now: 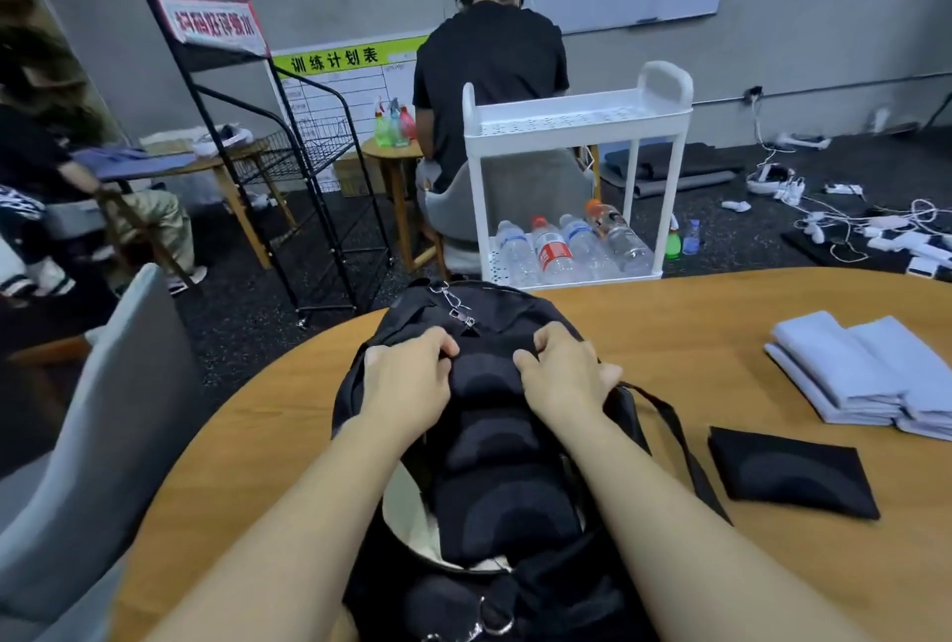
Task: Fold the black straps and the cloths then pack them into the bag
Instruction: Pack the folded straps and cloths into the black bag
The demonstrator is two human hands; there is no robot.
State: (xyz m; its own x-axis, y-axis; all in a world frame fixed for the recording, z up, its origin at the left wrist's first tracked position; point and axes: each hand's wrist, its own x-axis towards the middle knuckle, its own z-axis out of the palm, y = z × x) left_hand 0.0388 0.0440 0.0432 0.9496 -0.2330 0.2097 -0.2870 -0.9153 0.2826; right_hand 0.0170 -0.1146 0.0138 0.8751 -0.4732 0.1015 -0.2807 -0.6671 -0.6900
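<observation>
Nearest the camera, the black bag (479, 435) lies on the round wooden table (721, 332), its long axis running straight away from the person, mouth open at the near end. Both hands are clamped on its far end: the left hand (407, 384) and right hand (564, 373) each bunch black fabric, a short gap between them. The folded pale cloths (870, 373) are stacked well to the right, and a folded black strap (791, 474) lies nearer, so the right hand is the closer one for both.

Dim, even indoor light, soft shadows, slight overall blur, wide-angle bending at edges.
</observation>
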